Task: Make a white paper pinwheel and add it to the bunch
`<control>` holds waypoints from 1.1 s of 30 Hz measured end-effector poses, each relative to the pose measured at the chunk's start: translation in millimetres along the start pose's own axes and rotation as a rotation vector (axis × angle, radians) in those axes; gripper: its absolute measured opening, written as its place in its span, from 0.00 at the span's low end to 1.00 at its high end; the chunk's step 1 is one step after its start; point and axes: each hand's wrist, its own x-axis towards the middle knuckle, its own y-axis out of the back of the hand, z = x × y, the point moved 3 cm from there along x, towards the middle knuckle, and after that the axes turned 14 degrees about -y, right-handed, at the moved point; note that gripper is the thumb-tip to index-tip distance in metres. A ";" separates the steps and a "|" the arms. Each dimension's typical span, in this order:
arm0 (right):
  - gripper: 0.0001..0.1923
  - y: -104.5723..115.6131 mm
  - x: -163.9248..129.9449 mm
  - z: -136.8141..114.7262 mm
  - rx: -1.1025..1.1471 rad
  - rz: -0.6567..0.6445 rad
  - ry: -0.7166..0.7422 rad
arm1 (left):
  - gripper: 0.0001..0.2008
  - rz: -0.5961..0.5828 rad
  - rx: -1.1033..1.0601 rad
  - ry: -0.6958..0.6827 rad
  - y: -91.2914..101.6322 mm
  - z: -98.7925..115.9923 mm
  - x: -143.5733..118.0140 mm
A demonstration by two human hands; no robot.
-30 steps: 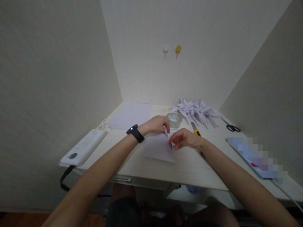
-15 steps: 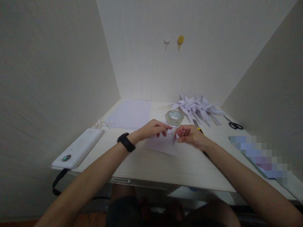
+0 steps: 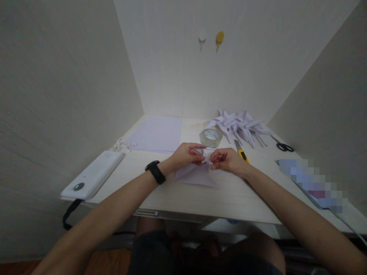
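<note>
The pale wood-grain desk (image 3: 229,198) stood in a corner, enclosed by walls at the left, back and right. A white rectangular device (image 3: 93,175) with a round lit button lay at the left front edge, a black strap hanging from it below the desktop. Small white scraps (image 3: 124,145) lay just behind it. A flat white sheet (image 3: 157,133) occupied the back left. A roll of clear tape (image 3: 211,137) lay near the centre. A pile of folded paper pinwheels (image 3: 239,126) lay at the back right, with black-handled scissors (image 3: 282,146) beside it. A yellow utility knife (image 3: 241,151) lay between tape and scissors. A smaller sheet of paper (image 3: 195,176) lay at the centre front.
</note>
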 end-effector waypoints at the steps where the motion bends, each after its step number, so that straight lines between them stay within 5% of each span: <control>1: 0.16 -0.4 -0.4 -0.3 -0.003 0.007 -0.002 | 0.25 0.005 -0.006 0.008 -0.8 0.6 -0.6; 33: 0.18 -2.5 0.6 -0.2 -0.066 0.118 -0.003 | 0.25 0.030 0.010 0.001 -2.9 -0.2 -1.5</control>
